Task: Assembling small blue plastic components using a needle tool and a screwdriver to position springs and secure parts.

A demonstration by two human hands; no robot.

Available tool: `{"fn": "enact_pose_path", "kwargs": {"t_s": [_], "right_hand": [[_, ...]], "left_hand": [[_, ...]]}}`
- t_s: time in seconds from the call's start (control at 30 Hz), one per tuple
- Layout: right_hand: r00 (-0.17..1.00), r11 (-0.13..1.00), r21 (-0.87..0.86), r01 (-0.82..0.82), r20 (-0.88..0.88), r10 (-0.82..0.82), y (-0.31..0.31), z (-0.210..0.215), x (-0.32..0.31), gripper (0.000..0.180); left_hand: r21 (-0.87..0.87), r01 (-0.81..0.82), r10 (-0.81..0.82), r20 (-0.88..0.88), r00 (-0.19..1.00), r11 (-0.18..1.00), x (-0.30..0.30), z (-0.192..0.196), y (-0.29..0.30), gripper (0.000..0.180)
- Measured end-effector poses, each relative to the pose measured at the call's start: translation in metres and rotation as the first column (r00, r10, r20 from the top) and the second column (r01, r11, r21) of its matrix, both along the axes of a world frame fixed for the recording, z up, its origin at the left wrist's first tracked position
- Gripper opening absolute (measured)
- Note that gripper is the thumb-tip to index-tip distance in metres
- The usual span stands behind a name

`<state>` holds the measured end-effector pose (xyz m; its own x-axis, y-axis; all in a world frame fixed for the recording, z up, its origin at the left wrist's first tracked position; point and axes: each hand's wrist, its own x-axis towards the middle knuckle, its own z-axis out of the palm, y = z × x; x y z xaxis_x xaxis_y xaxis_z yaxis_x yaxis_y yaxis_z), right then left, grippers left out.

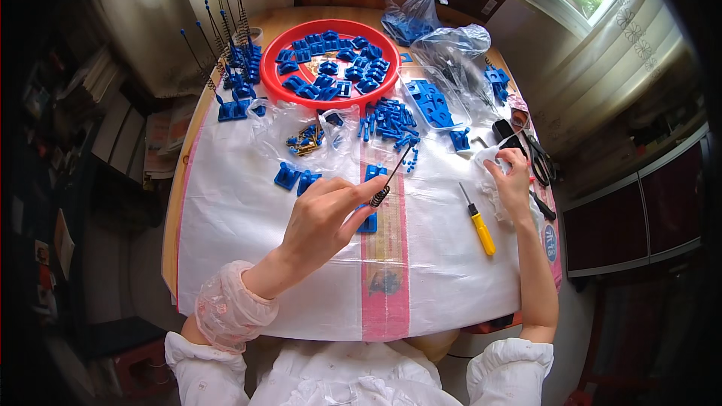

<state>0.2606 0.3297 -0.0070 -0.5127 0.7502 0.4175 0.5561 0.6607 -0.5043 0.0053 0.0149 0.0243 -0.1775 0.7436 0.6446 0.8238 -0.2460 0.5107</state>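
My left hand (325,214) pinches a thin black rod with a coil spring (387,184) on it, held tilted over a blue plastic base (368,219) that lies on the white sheet. My right hand (511,180) rests farther right on a crumpled clear bag (492,192), fingers curled on it. A yellow-handled screwdriver (479,225) lies between the two hands. Two more blue bases (295,178) sit just beyond my left hand.
A red round tray (301,34) holds several blue parts at the back. Finished blue bases with upright rods (229,68) stand at the back left. Loose blue pins (387,122), brass screws (304,139), clear bags (451,45) and black scissors (538,158) surround them.
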Motion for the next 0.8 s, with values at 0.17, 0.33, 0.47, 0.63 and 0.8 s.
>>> {"fn": "enact_pose_path", "kwargs": {"t_s": [0.17, 0.33, 0.47, 0.63, 0.8], "right_hand": [[0.999, 0.995, -0.097, -0.012, -0.045, 0.008, -0.006, 0.006, -0.005, 0.023], [0.976, 0.955, -0.275, -0.108, -0.213, 0.049, -0.005, 0.008, 0.010, 0.015], [0.847, 0.847, -0.381, -0.371, -0.513, 0.140, -0.026, 0.018, 0.020, 0.013], [0.808, 0.765, -0.445, -0.466, -0.565, 0.163, -0.077, 0.033, 0.047, 0.013], [0.753, 0.640, -0.586, -0.498, -0.658, -0.017, -0.123, 0.033, 0.074, 0.018]], "left_hand": [[-0.026, -0.012, 0.012, -0.001, 1.000, 1.000, 0.001, 0.002, -0.003, 0.062], [-0.007, -0.009, 0.009, -0.005, 1.000, 1.000, 0.002, 0.003, 0.000, 0.062], [-0.004, -0.013, 0.013, 0.000, 1.000, 1.000, 0.001, 0.002, -0.001, 0.062], [-0.012, -0.021, 0.021, -0.013, 1.000, 1.000, 0.001, 0.002, -0.002, 0.062], [-0.009, -0.021, 0.021, -0.008, 1.000, 1.000, 0.001, 0.002, -0.002, 0.062]]}}
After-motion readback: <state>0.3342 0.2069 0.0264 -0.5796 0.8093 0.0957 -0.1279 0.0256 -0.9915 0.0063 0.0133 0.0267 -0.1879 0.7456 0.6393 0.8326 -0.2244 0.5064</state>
